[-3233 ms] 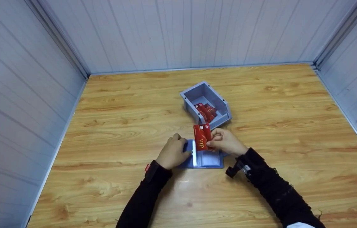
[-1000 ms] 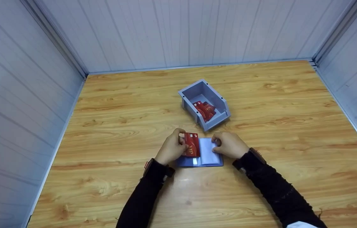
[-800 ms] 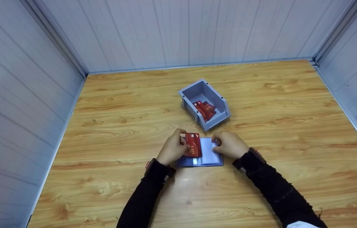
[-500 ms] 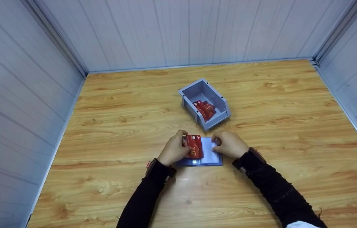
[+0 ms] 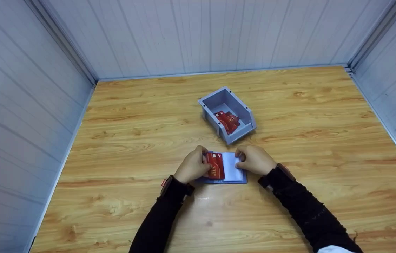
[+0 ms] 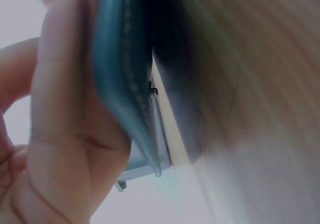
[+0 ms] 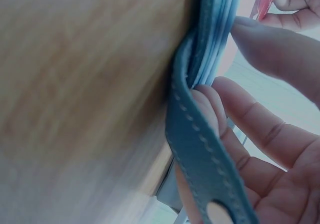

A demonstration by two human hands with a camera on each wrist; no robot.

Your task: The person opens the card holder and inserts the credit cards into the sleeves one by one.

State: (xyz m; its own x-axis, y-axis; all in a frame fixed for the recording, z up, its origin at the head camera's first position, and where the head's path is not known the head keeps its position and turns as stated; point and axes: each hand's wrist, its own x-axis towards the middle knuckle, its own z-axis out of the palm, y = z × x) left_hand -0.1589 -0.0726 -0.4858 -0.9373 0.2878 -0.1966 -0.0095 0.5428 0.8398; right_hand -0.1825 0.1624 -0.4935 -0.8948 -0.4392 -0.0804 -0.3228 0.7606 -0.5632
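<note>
Red VIP card [image 5: 216, 167], gold-lettered, is tilting slightly over the open blue card holder [image 5: 232, 170]. Curled fingers and thumb of the left hand [image 5: 192, 165] are pinching its left edge; the right hand [image 5: 256, 161] is pinching the holder's right side. Contact beneath is apparently hidden.

Booth-like workspace, with pale panel walls [image 5: 198, 38] around a wood-grain tabletop [image 5: 142, 116].
</note>
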